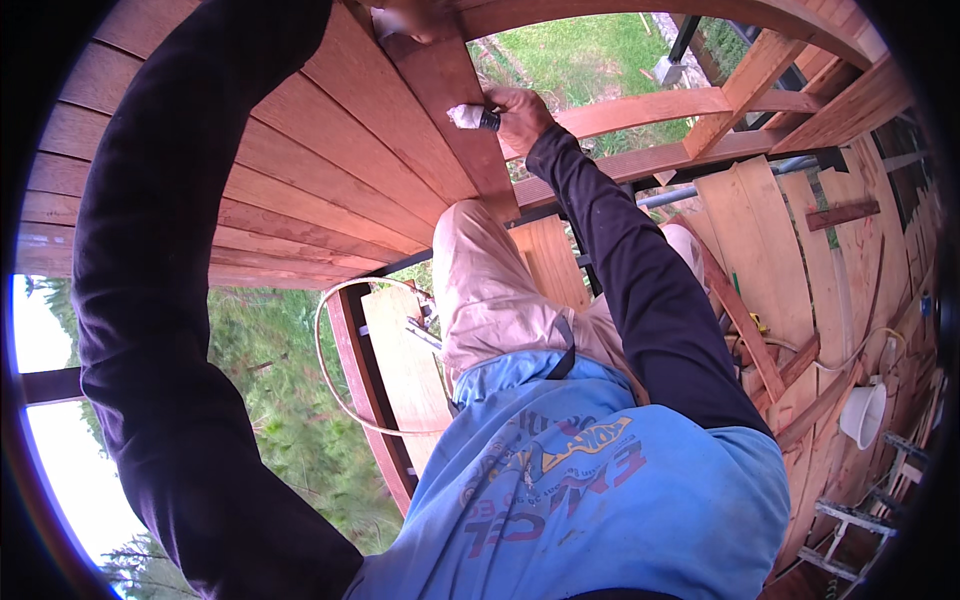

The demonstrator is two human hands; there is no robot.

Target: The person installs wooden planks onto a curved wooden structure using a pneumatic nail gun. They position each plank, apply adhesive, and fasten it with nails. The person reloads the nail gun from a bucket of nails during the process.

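Note:
My left hand (400, 22), blurred at the top edge on the reddish-brown wooden plank (445, 145), has fingers too unclear to read. My right hand (520, 118) is closed on a small white-and-black cylindrical item (472, 117), which lies across that plank near its right edge. Slatted reddish boards (330, 150) adjoin the plank on the left. My knee is just below it, against the lower part of the boards. Curved wooden rails (640, 112) run off to the right of my right hand.
Pale plywood sheets (745, 230) with loose timber strips lie at right, near a white bucket (862, 412) and an aluminium ladder (848, 522). A looped hose (325, 360) hangs by my left leg beside an open drop to greenery. Grass shows through the frame openings.

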